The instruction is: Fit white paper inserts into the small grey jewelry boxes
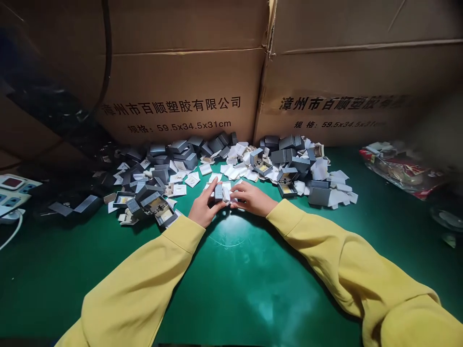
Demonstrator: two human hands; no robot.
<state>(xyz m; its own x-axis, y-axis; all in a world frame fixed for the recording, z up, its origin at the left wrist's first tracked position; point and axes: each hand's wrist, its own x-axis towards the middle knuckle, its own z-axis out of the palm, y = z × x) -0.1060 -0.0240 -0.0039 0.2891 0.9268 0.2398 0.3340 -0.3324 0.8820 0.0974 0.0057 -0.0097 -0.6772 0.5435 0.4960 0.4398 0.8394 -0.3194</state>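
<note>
Near the middle of the green table, my left hand [205, 206] grips a small grey box [218, 193] between thumb and fingers. My right hand [251, 197] is just right of it, its fingers closed on a white piece [226, 191] beside the box. Small white cards [236, 171] lie scattered behind my hands. To the left is a heap of dark grey boxes [148, 193], some open with pale inserts. Another heap of dark boxes [289, 154] stands at the back right, mixed with white pieces.
Two large cardboard cartons [181, 77] stand along the back of the green table [231, 289]. A red and clear plastic bag [401, 168] lies at the right. At the left edge is a power strip [16, 190] with a white cable.
</note>
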